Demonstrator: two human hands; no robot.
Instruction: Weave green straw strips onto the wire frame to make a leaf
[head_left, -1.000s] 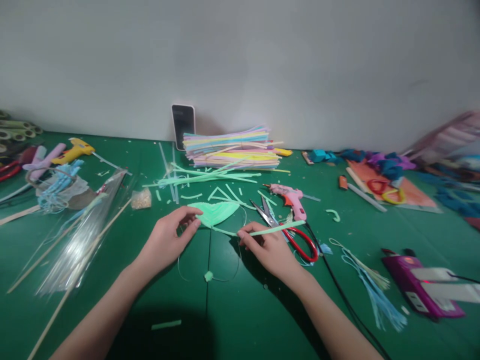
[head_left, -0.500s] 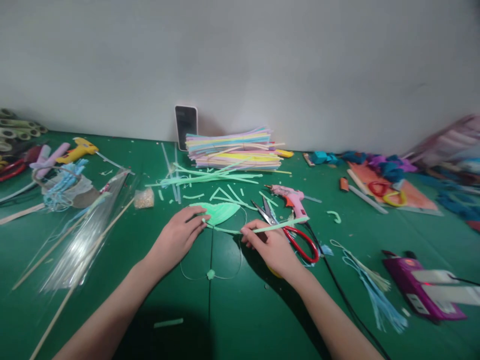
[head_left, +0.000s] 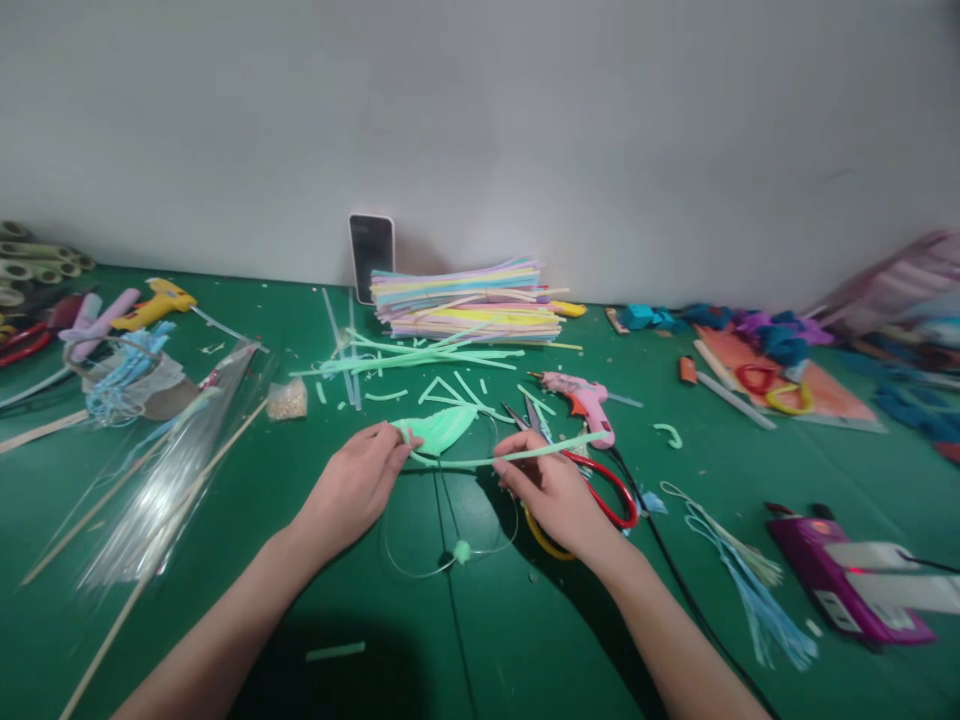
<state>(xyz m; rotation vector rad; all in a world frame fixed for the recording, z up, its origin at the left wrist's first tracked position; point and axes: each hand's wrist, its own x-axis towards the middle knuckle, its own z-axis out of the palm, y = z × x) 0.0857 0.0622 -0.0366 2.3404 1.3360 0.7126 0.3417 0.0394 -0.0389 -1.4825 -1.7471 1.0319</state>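
Between my two hands is a green fuzzy leaf shape with a long light-green strip along its lower edge. My left hand pinches the leaf's left end together with the strip. Farther along, my right hand pinches the strip, whose free end points right over the pink glue gun's grip. A thin wire loop with a small green knot hangs below the leaf. Red-handled scissors lie under and beside my right hand, near the pink glue gun.
Behind my hands lie loose green strips, a bundle of coloured strips and a propped phone. Plastic sleeves and sticks are at the left. Blue tassels and a purple device sit at the right.
The leaf has tilted and shifted slightly left at its tip, and the wire loop with its knot has swung right. My right hand has moved slightly right along the strip.
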